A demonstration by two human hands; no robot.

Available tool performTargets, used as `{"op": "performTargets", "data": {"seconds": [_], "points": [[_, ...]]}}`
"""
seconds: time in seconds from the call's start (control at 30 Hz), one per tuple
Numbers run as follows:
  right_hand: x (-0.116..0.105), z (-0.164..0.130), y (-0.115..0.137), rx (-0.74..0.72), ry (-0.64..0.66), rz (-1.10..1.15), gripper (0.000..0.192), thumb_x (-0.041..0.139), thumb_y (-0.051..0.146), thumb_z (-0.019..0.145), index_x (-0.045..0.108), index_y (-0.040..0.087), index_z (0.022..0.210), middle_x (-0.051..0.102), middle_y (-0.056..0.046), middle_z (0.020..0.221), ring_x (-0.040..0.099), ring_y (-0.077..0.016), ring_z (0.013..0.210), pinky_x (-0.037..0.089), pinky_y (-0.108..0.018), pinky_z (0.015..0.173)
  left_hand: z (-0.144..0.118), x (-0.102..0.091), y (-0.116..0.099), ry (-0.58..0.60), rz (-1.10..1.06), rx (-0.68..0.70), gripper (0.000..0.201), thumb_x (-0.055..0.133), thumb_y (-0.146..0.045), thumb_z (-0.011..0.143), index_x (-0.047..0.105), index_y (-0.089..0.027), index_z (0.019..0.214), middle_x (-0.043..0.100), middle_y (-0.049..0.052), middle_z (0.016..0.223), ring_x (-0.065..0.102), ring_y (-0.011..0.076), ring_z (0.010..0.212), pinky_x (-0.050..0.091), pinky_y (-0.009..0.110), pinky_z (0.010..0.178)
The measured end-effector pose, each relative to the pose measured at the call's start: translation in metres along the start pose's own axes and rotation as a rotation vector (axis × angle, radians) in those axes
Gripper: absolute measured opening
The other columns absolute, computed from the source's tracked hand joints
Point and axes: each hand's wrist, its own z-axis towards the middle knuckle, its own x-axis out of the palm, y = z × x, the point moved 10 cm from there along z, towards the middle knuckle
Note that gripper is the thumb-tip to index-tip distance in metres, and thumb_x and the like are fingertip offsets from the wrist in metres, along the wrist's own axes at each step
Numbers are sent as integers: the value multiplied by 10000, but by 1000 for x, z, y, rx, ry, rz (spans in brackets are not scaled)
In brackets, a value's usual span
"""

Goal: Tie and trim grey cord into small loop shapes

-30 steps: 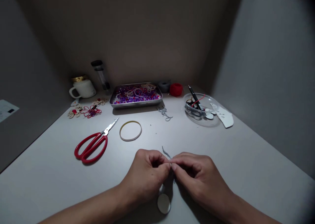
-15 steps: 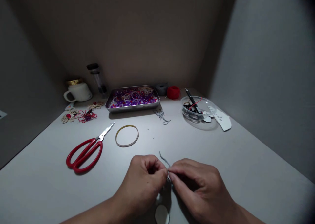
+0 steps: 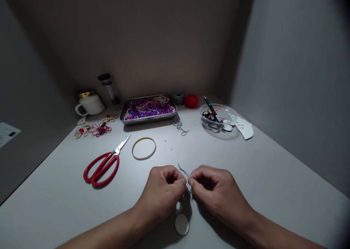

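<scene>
Both hands — left hand (image 3: 164, 192), right hand (image 3: 216, 192) — pinch a thin grey cord (image 3: 182, 169); limp, light, best gripped near its end at 12 o'clock.

Glossy red-handled scissors (image 3: 102, 164), matt table (image 3: 259, 168)

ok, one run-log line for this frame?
left hand: pinching grey cord | right hand: pinching same cord | scissors, ring: untouched on table
</scene>
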Motion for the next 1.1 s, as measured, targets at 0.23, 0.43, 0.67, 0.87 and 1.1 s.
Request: {"op": "performTargets", "data": {"seconds": [0.23, 0.43, 0.67, 0.87, 1.1], "points": [[7, 3, -26, 255, 46, 278, 135, 544, 249, 686, 581, 152, 599, 583, -5, 496, 520, -130, 481, 421, -248, 489, 2, -5, 0, -20, -44, 23, 107, 506, -191, 638, 489, -152, 540, 397, -69, 455, 293, 59, 437, 219, 190, 411], [0, 6, -24, 295, 23, 498, 148, 613, 277, 638, 595, 134, 603, 627, -39, 640, 578, -147, 590, 466, -269, 591, 1, -10, -1, -26, -33, 9, 117, 492, -234, 637, 491, -156, 549, 370, -79, 408, 281, 57, 397, 186, 196, 391], [17, 0, -26, 373, 115, 912, 153, 683, 239, 626, 582, 144, 561, 645, -40, 764, 597, -136, 643, 482, -259, 636, 3, -8, 0, -21, -75, 17, 142, 530, -248, 648, 530, -142, 553, 394, -72, 406, 295, 53, 389, 201, 190, 387], [12, 1, -31, 386, 22, 947, 192, 750, 254, 590, 601, 143, 544, 643, -19, 728, 590, -117, 635, 477, -204, 602, 7, -6, 5, 62, -287, -30, 130, 571, -259, 636, 568, -134, 600, 417, -67, 389, 316, 49, 330, 227, 175, 331], [-1, 5, -43, 377, -116, 888, 197, 774, 313, 597, 658, 161, 646, 645, 9, 669, 600, -122, 668, 485, -208, 671, 10, -16, 6, -31, -392, 42, 115, 526, -176, 648, 489, -176, 757, 469, -72, 455, 368, 68, 333, 282, 179, 321]]}}
